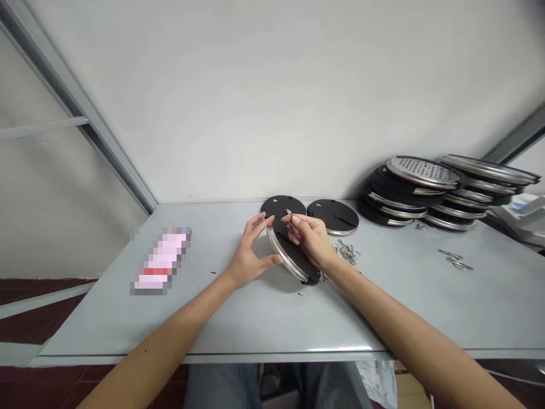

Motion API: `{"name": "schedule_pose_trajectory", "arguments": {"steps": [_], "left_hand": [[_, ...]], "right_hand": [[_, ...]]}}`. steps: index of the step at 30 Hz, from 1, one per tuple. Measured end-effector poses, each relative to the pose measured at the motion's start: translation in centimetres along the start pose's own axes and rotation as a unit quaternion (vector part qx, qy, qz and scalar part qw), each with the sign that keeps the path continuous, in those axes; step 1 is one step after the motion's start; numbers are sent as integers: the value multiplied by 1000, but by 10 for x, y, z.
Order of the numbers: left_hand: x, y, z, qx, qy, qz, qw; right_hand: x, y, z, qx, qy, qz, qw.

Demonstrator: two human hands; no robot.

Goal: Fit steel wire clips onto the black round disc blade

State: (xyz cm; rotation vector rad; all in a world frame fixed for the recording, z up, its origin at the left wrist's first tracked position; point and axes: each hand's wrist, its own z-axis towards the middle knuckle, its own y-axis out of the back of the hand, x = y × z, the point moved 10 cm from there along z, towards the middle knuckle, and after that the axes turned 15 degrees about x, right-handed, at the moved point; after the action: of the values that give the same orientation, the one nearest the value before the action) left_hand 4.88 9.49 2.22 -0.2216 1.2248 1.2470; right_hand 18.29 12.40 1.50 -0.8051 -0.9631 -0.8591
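In the middle of the table, a round black disc with a shiny metal rim (287, 258) is tilted up on its edge. My left hand (248, 250) grips it at the left rim, thumb below and fingers above. Between the thumb and forefinger of my right hand (310, 236) is a small shiny metal clip (289, 214), close to the disc's upper edge. Its exact shape is partly covered by the fingers. A loose pile of similar metal clips (347, 251) lies just right of the disc, partly behind my right wrist.
Two black discs lie at the back: a left one (276, 205) and a right one (334, 215). Tall stacks of discs, one topped by a perforated metal plate (421, 172), stand back right. More clips (456, 260) lie right. A blurred-out phone-like object (162, 261) is left.
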Motion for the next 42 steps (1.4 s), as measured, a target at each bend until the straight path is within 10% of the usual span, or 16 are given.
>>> {"name": "schedule_pose_trajectory", "arguments": {"steps": [11,18,35,42], "left_hand": [[-20,-2,2,3,-119,-70,990],[-58,29,-13,-123,-171,189,959],[-73,20,-27,-151,-191,376,894],[-75,18,-28,-159,-202,399,880]], "right_hand": [[21,-51,1,112,4,-131,985],[53,-77,-11,194,82,-352,912],[59,-75,-34,206,153,-503,825],[65,-69,-40,165,163,-490,840]]}}
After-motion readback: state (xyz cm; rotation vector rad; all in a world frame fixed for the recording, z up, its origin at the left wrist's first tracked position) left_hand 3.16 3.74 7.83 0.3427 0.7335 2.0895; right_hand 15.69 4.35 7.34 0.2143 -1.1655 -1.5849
